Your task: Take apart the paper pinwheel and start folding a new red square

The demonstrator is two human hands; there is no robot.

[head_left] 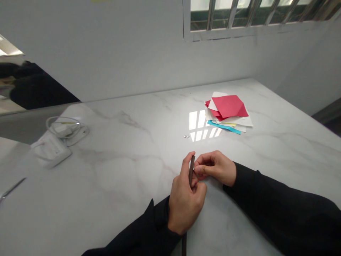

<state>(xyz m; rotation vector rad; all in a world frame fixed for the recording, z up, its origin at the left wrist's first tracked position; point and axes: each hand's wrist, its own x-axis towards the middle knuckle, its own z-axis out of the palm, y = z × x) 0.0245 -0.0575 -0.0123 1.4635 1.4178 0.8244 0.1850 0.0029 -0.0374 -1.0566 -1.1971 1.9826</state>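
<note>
My left hand (186,202) is closed round a narrow dark brown strap (191,170), its index finger stretched along one end. That end stands up between my hands, and a lower length of the strap shows below my left wrist. My right hand (217,166) pinches thumb and forefinger together right beside the strap's upper part. A tiny shiny bit shows at those fingertips, too small to name for sure. Two small round silvery metal pieces (187,136) lie on the table beyond my hands.
A stack of red, white, blue and yellow papers (230,106) lies at the back right of the white marbled table (128,177). To the left are a white charger (54,151) with a coiled cable (48,124) and a slim pen-like object (13,188). A wall (119,53) borders the back edge.
</note>
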